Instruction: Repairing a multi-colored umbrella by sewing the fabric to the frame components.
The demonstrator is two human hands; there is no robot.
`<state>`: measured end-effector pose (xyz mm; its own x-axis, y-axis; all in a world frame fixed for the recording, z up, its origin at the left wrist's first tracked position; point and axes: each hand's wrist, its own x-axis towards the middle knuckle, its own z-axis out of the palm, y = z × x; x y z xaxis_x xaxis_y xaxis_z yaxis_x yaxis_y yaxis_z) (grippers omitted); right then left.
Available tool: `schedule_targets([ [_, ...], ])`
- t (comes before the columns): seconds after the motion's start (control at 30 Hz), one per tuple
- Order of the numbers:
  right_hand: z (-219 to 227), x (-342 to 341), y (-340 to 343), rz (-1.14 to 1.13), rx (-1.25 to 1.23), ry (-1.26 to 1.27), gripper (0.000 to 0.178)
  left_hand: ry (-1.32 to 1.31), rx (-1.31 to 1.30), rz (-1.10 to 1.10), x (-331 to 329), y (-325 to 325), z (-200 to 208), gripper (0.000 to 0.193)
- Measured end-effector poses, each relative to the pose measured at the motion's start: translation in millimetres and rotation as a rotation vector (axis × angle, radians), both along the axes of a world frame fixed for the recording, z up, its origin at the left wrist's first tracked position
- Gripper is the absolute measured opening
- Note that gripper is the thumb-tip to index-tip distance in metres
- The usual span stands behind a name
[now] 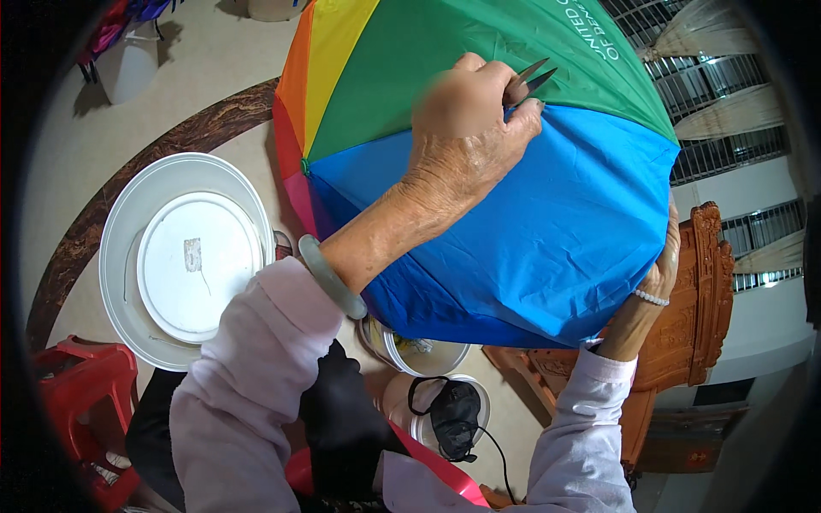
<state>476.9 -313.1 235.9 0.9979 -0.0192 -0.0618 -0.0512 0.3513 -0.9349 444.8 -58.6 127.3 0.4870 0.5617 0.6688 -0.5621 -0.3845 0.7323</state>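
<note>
Umbrella [547, 222] of thin, creased fabric, domed before us: our left hand [470, 115] grips metal scissors [539, 81], blades parted, over it; our right hand [666, 255] grasps its right edge. Left of it, a round plastic tub [117, 231] holds a white disc [201, 291]; on the umbrella's near side, black cloth [455, 415] lies across a pail [484, 403].

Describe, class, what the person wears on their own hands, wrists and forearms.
The left hand and right hand are ungloved. A thick, smooth, pale grey-green bangle circles the left wrist; a bracelet of small whitish beads circles the right. The left sleeve and right sleeve are pale pinkish-lilac.
</note>
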Motion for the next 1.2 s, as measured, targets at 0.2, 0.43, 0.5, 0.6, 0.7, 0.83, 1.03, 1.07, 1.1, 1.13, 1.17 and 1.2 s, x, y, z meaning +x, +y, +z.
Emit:
schedule_targets([
  [0.2,1.1,-0.8,4.0,0.062,0.001,-0.041,0.033,0.012,0.023,0.007,1.2,0.9,2.2,0.012],
  [0.43,-0.4,1.5,3.4,-0.04,0.005,-0.037,0.028,0.02,0.041,-0.01,0.6,0.5,2.6,0.009],
  [0.5,0.6,0.8,1.6,-0.074,0.02,-0.027,0.027,0.04,0.058,-0.022,0.0,-0.4,2.5,0.01],
  [0.6,-0.4,2.7,-8.4,0.157,0.069,-0.029,0.023,0.034,0.071,-0.01,-0.5,-2.0,0.9,0.01],
  [0.7,-4.1,8.4,-14.3,0.148,0.109,-0.039,0.029,0.029,0.083,-0.007,-0.8,-1.3,-0.8,0.011],
  [0.83,-1.6,4.9,-12.3,0.241,0.116,-0.019,0.025,0.015,0.083,-0.028,-2.3,0.0,-1.3,0.013],
  [1.03,-1.0,2.0,-7.8,0.204,0.116,-0.011,0.023,0.021,0.086,-0.061,-8.2,1.7,2.0,0.014],
  [1.07,-1.4,2.1,-5.3,0.12,0.091,-0.031,0.026,0.021,0.086,-0.061,-8.2,1.5,2.6,0.014],
  [1.1,-1.5,2.1,-2.3,0.035,0.066,-0.05,0.029,0.003,0.069,-0.059,-7.8,1.0,3.2,0.01],
  [1.13,-2.5,2.0,-0.2,-0.049,0.042,-0.067,0.032,-0.012,0.052,-0.057,-7.3,0.5,3.0,0.008],
  [1.17,-2.8,1.4,1.4,-0.049,0.043,-0.065,0.032,-0.028,0.035,-0.054,-7.4,0.4,2.8,0.007],
  [1.2,-2.9,0.8,3.1,-0.048,0.042,-0.064,0.033,-0.026,0.037,-0.054,-7.8,0.8,2.3,0.007],
])
